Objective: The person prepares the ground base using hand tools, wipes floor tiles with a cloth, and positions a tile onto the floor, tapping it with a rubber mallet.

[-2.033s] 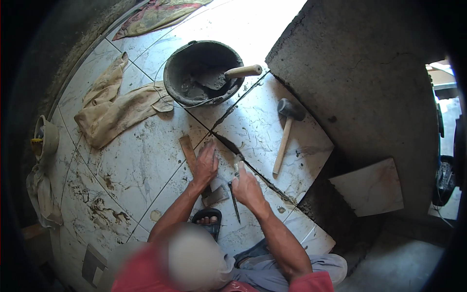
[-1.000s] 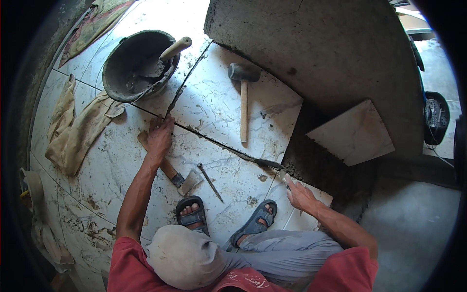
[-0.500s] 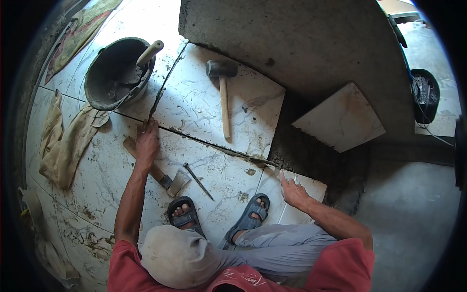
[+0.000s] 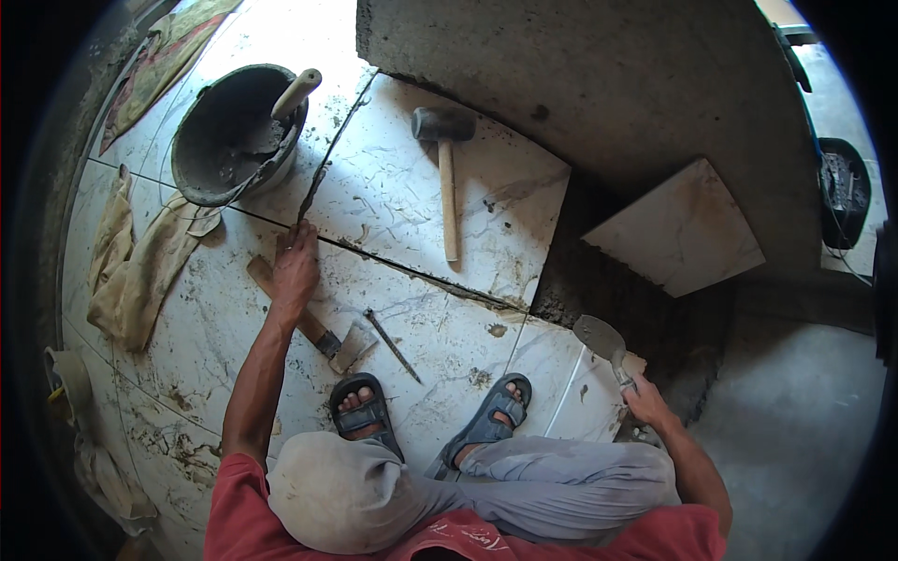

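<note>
My left hand [image 4: 295,262] lies palm down, fingers stretched out, at a joint between marbled white tiles [image 4: 496,206]. Beside it is a wooden-handled tool with a flat steel blade [image 4: 352,348], near a long metal spike [image 4: 393,346]. At the right, my right hand [image 4: 645,402] grips the handle of a small trowel [image 4: 599,337], its blade over the tile edge beside a dark mortar gap. A rubber mallet [image 4: 447,187] rests on the tile ahead, and a mortar bucket [image 4: 210,140] with another trowel [image 4: 295,93] in it stands ahead to the left.
A loose tile [image 4: 683,234] lies by the raised concrete slab [image 4: 636,75]. Stained cloths [image 4: 140,280] lie at the left, with a sack [image 4: 164,51] farther up and a pale container [image 4: 70,383] at the edge. A dark tub [image 4: 842,187] sits far right. My sandalled feet [image 4: 491,421] are below.
The trowel in my right hand has come away from the tile joint, moving right and downward. My left hand stays at the joint. Over two seconds the view has also shifted.
</note>
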The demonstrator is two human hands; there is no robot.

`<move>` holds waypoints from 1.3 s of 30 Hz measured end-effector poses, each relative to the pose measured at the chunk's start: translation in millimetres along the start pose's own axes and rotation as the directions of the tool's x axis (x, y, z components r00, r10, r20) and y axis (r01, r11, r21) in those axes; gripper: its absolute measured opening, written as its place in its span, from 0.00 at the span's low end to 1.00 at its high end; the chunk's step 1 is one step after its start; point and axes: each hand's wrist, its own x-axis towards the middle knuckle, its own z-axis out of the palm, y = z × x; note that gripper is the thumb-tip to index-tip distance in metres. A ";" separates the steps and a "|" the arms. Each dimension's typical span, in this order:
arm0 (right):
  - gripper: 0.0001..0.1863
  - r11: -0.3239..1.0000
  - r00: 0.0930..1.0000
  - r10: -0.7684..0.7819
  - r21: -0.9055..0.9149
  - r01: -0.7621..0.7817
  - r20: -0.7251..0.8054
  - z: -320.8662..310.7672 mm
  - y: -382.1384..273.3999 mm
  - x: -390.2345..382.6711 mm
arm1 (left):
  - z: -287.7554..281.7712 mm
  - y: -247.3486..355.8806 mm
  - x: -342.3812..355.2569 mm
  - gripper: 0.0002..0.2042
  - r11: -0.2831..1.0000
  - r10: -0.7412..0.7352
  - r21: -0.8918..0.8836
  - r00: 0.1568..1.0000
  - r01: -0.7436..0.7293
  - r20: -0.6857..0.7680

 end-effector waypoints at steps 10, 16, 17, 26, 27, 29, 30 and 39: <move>0.32 0.571 0.632 -0.773 -0.493 0.657 -0.054 -3.2 -222.4 61.5 | -5.0 3.0 3.6 0.22 0.996 0.091 0.005 0.995 -0.091 -0.034; 0.27 0.479 0.507 -0.858 -0.486 0.731 -0.083 28.4 -357.7 98.4 | -8.2 -12.2 10.1 0.24 0.994 0.109 -0.022 0.993 -0.108 0.038; 0.27 0.480 0.514 -0.854 -0.495 0.725 -0.075 24.4 -361.0 101.7 | -9.9 -9.4 9.5 0.24 0.993 0.121 -0.024 0.992 -0.120 0.038; 0.27 0.517 0.685 -0.727 -0.623 0.587 0.041 -9.1 -229.1 63.2 | -8.4 -7.8 6.1 0.20 0.990 0.139 0.004 0.988 -0.139 -0.063; 0.27 0.517 0.702 -0.712 -0.646 0.562 0.040 -11.0 -207.1 58.3 | -7.6 -6.3 6.6 0.20 0.990 0.142 -0.005 0.988 -0.142 -0.064; 0.26 0.522 0.748 -0.663 -0.696 0.493 0.033 -12.7 -163.0 51.9 | -7.0 -4.2 7.3 0.20 0.989 0.151 0.008 0.987 -0.150 -0.055; 0.26 0.530 0.792 -0.610 -0.724 0.442 0.037 -15.8 -143.4 50.0 | -8.0 -3.2 7.8 0.20 0.989 0.150 0.006 0.987 -0.150 -0.057; 0.25 0.858 0.927 0.006 -0.474 -0.198 -0.376 -69.3 -8.1 11.5 | 6.0 3.7 8.9 0.20 0.990 0.120 -0.069 0.993 -0.120 -0.001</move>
